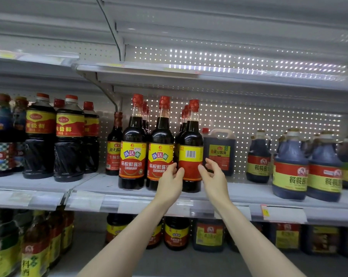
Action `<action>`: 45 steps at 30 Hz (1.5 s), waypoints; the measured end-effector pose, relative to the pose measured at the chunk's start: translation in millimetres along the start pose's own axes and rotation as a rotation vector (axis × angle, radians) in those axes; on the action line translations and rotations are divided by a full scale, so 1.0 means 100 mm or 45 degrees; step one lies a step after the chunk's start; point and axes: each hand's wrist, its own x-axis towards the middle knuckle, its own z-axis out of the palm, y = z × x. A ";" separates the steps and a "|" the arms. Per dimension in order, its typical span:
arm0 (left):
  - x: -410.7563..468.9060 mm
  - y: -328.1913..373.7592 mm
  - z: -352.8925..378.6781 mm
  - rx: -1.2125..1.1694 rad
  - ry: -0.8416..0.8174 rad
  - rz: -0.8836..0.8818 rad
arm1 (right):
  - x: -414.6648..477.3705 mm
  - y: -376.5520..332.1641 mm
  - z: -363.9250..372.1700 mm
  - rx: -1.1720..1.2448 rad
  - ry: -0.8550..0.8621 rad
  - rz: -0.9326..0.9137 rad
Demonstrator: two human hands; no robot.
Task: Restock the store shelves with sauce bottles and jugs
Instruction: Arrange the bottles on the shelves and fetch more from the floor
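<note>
- The dark glass sauce bottle with a red cap and a yellow-and-red label (190, 156) stands upright near the front edge of the white metal middle shelf (249, 192). Its barcode faces out, while its neighbours show their fronts.
- The left hand (172, 177) lies against the bottle's left side, fingers (174, 166) close together and fairly straight. They sit in the narrow gap next to the matching front-facing sauce bottle (161, 154).
- The right hand (212, 173) hovers just beside the bottle's right side. Its fingers (214, 163) are spread and loosely curled, holding nothing. Whether the thumb touches the glass I cannot tell.
- Risk: if the bottle is turned with only one side in contact, it could slip rather than rotate. So near the front edge, a tall, narrow bottle could tip forward off the shelf.
- Risk: the left fingers in that tight gap could nudge the front-facing sauce bottle, which also stands close to the front edge.
- Risk: a backward push could knock the bottles queued behind it, and a swing right could strike the square dark handled soy sauce jug (219, 150) standing just beside it.
- Smooth glass and a glossy label likely give poor grip, so a firm two-sided hold low on the body seems wise.
</note>
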 end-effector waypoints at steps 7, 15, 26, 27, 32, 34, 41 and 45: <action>0.13 0.16 0.18 -0.176 -0.056 -0.073 | 0.10 0.04 0.00 -0.025 -0.186 -0.030; 0.28 0.04 0.22 -0.079 -0.072 -0.070 | 0.18 0.16 -0.05 -0.101 -0.254 -0.062; 0.01 0.05 0.09 0.158 -0.037 0.030 | 0.28 0.08 0.00 0.097 -0.359 0.051; 0.02 0.04 0.09 0.139 -0.015 0.015 | 0.26 0.08 0.01 0.112 -0.361 0.049; -0.02 0.02 0.17 0.088 0.102 -0.012 | 0.18 0.14 0.02 -0.002 -0.193 -0.052; 0.00 0.04 0.18 0.032 0.085 -0.038 | 0.17 0.16 0.03 0.002 -0.177 -0.077; 0.10 0.07 0.18 0.006 0.002 -0.082 | 0.18 0.22 0.02 -0.042 -0.208 -0.089; 0.10 0.00 0.17 0.091 -0.009 -0.045 | 0.24 0.20 0.02 -0.029 -0.247 -0.020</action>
